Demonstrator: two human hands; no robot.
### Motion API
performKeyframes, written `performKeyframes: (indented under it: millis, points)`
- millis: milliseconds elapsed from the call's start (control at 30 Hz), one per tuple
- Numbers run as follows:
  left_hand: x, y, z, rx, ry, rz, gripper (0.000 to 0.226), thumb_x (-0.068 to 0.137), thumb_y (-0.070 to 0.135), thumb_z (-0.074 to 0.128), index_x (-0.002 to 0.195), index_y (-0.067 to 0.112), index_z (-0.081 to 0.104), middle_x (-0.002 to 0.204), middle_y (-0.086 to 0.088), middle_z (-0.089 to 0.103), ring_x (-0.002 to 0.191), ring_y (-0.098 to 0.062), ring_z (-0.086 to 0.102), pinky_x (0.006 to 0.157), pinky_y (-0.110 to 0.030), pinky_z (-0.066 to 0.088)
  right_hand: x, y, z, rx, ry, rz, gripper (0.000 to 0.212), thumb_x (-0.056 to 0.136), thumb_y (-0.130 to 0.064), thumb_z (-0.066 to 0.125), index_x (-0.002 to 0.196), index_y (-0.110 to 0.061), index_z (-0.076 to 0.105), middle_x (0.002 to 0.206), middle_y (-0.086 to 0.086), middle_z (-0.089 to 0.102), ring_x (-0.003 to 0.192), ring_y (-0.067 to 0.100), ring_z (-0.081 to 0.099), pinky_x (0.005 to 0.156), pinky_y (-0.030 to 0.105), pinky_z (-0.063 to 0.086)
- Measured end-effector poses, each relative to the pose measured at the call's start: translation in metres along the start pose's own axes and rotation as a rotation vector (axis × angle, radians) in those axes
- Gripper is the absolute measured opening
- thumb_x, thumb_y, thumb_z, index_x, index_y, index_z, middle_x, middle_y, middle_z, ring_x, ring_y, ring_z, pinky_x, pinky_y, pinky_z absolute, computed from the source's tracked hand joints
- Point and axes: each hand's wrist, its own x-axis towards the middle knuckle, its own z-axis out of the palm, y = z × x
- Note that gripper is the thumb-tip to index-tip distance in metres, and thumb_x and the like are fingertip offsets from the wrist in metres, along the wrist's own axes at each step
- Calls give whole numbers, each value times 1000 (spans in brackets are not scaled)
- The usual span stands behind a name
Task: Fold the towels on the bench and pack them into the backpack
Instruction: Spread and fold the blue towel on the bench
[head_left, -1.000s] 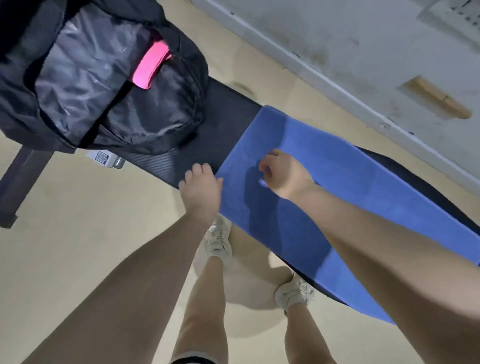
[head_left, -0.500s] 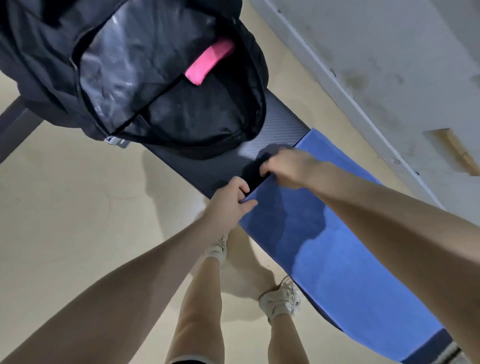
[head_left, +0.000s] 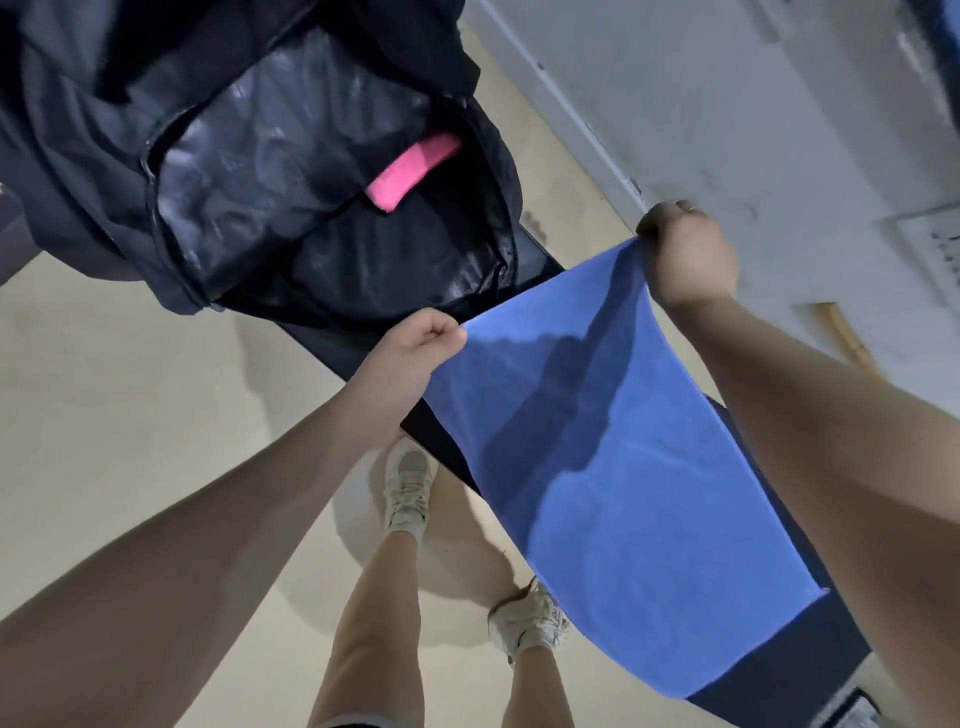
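Observation:
A blue towel (head_left: 639, 499) stretches along the black bench (head_left: 779, 670), its far end lifted off the surface. My left hand (head_left: 415, 345) pinches the towel's near corner of that end. My right hand (head_left: 685, 254) grips the far corner, raised higher near the wall. The black backpack (head_left: 249, 171) sits open on the bench's far end, just beyond my hands. A folded pink towel (head_left: 413, 171) lies inside the backpack.
A pale wall with a baseboard (head_left: 566, 119) runs close behind the bench. My legs and white shoes (head_left: 410, 488) stand on the beige floor (head_left: 130, 405) in front of the bench.
Both hands went from resting on the towel to gripping the two corners at its end, then lifted that end off the bench. The view shifted toward the backpack.

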Motion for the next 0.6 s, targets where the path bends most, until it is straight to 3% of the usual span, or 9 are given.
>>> performKeyframes:
  millis: [133, 200, 300, 400, 467, 533, 600]
  points:
    - [-7, 18, 5, 41, -228, 18, 17, 90, 18, 56, 74, 20, 52, 62, 15, 45, 58, 2, 41, 56, -9, 32, -3, 4, -12, 184, 123, 77, 30, 85, -8, 42, 104, -12, 65, 115, 12, 49, 95, 33, 53, 74, 35, 43]
    - [-15, 17, 25, 153, -298, 13, 12, 80, 31, 60, 80, 20, 56, 74, 0, 48, 71, -7, 43, 71, -22, 34, -16, 16, -14, 161, 155, 77, 29, 84, -12, 46, 102, -15, 69, 109, 15, 53, 94, 35, 54, 74, 36, 44]
    - [-34, 6, 67, 222, -413, -37, 29, 77, 37, 56, 100, 19, 61, 87, -17, 58, 81, -20, 52, 79, -41, 43, -52, 46, -11, 122, 100, 46, 25, 85, -16, 48, 95, -13, 70, 91, 18, 65, 89, 40, 58, 72, 38, 46]
    - [-59, -15, 111, 310, -497, -16, 13, 89, 22, 53, 93, 13, 63, 82, -10, 54, 76, -17, 47, 73, -32, 36, -102, 86, -6, 270, 90, 115, 26, 84, -11, 49, 98, -12, 71, 89, 18, 69, 86, 35, 61, 72, 34, 47]
    - [-81, -28, 141, 436, -536, 12, 13, 92, 17, 50, 89, 16, 63, 73, -2, 51, 63, -7, 45, 64, -17, 34, -141, 112, -2, 396, 104, 162, 26, 84, -9, 48, 96, -7, 71, 87, 18, 69, 82, 32, 61, 72, 32, 44]
    - [-108, -36, 170, 519, -581, 52, 15, 93, 16, 50, 92, 15, 64, 63, 4, 47, 43, 1, 36, 47, -10, 29, -178, 139, 4, 533, 113, 244, 30, 82, -14, 44, 93, -4, 70, 82, 19, 67, 76, 28, 58, 68, 31, 41]
    - [-136, -42, 199, 538, -644, 80, 15, 93, 13, 50, 94, 11, 65, 54, 7, 44, 36, -1, 35, 42, -9, 26, -211, 164, 7, 676, 114, 361, 36, 83, -25, 42, 82, -1, 69, 79, 23, 66, 72, 29, 56, 67, 33, 43]
